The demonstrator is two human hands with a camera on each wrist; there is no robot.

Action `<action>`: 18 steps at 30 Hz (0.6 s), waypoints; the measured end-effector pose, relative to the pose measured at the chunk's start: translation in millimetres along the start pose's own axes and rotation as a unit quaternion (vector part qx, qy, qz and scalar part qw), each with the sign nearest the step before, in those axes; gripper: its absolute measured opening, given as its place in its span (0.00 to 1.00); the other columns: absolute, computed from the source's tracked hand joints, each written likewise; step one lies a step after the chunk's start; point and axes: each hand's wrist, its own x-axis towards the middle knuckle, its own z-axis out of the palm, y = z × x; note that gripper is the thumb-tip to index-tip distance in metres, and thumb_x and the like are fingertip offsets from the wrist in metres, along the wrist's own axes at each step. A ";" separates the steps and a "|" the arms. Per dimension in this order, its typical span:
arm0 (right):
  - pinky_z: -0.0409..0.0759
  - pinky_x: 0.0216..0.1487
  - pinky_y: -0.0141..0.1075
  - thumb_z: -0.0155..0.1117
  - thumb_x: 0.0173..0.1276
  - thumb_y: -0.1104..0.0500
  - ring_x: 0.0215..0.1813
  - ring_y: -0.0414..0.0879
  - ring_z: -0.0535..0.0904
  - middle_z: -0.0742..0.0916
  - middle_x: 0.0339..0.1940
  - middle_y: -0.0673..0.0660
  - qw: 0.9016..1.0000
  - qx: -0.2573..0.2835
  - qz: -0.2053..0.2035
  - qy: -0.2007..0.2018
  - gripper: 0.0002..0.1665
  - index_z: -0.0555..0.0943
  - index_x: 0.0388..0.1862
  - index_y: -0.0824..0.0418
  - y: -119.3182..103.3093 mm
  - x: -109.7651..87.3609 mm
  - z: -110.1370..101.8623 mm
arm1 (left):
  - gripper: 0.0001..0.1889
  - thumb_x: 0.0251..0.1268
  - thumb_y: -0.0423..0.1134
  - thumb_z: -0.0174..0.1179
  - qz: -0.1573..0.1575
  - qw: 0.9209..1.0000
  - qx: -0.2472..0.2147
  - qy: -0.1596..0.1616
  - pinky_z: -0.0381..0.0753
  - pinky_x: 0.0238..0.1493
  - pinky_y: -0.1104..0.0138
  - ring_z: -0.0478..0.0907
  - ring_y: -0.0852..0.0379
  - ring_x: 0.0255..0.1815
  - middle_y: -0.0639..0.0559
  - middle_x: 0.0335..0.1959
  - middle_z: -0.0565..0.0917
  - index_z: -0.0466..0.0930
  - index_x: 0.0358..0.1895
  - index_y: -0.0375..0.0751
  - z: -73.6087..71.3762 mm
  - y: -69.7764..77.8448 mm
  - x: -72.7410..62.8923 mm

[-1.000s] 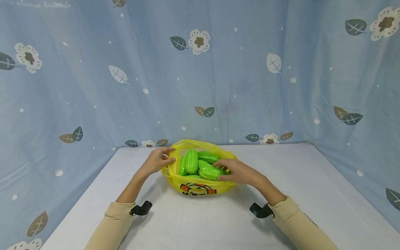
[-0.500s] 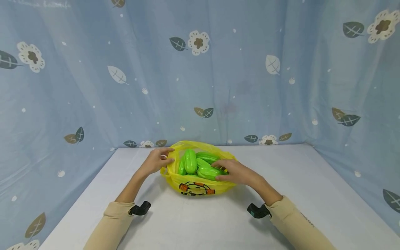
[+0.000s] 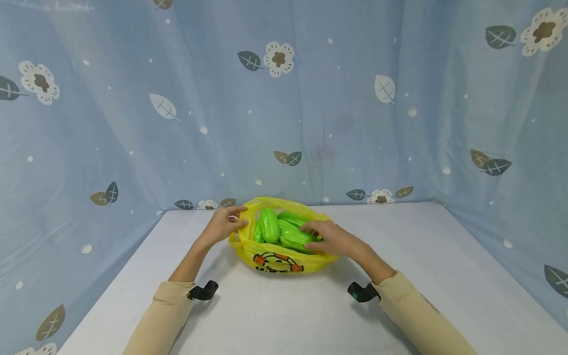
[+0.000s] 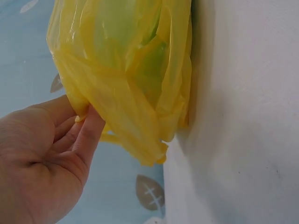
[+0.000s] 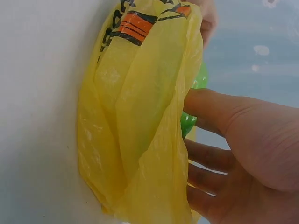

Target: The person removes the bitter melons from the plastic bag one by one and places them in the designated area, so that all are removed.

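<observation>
A yellow plastic bag [image 3: 312, 264] with a black and orange print sits on the table, its mouth wide. Several glossy green peppers, ridged and elongated, lie in it; one pepper [image 3: 269, 226] leans at the left and another pepper [image 3: 293, 217] lies at the back. My left hand [image 3: 222, 226] pinches the bag's left rim between thumb and fingers, plain in the left wrist view. Inside the right side of the mouth, my right hand [image 3: 334, 239] holds the end of the front pepper [image 3: 293, 236] between thumb and fingers. The bag's front wall [image 5: 145, 93] partly hides these fingers in the right wrist view.
A white table [image 3: 275, 315] carries the bag near its far edge. Behind and at both sides hangs a blue curtain [image 3: 213, 148] with leaves and flowers. Black wrist cameras sit below the left sleeve cuff [image 3: 173, 292] and right sleeve cuff [image 3: 396, 286].
The peppers have shifted slightly in the bag, and the left one leans more to the left. Both hands stay in nearly the same places. The head view has moved a little.
</observation>
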 end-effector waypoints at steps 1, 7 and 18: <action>0.83 0.56 0.44 0.66 0.69 0.53 0.55 0.49 0.81 0.84 0.57 0.56 1.000 -0.002 0.001 0.001 0.27 0.75 0.64 0.60 0.8 1.5 0.2 | 0.25 0.66 0.38 0.64 0.001 1.000 0.002 0.001 0.88 0.39 0.65 0.82 0.40 0.53 0.36 0.53 0.78 0.75 0.65 0.38 0.0 0.0 0.8; 0.83 0.56 0.44 0.66 0.69 0.52 0.56 0.48 0.81 0.84 0.57 0.55 1.000 -0.008 0.004 0.002 0.28 0.75 0.65 0.58 6.6 8.5 0.8 | 0.24 0.66 0.40 0.64 0.015 1.000 0.017 -0.002 0.88 0.44 0.61 0.82 0.40 0.53 0.37 0.53 0.79 0.76 0.64 0.39 -1.2 0.9 4.7; 0.83 0.56 0.46 0.65 0.70 0.52 0.56 0.50 0.81 0.84 0.57 0.57 1.000 -0.010 -0.015 0.000 0.28 0.74 0.66 0.59 13.1 8.2 -4.8 | 0.24 0.66 0.40 0.64 0.015 1.000 -0.009 -0.018 0.88 0.40 0.63 0.83 0.41 0.52 0.37 0.52 0.78 0.76 0.64 0.38 -9.5 -1.8 2.2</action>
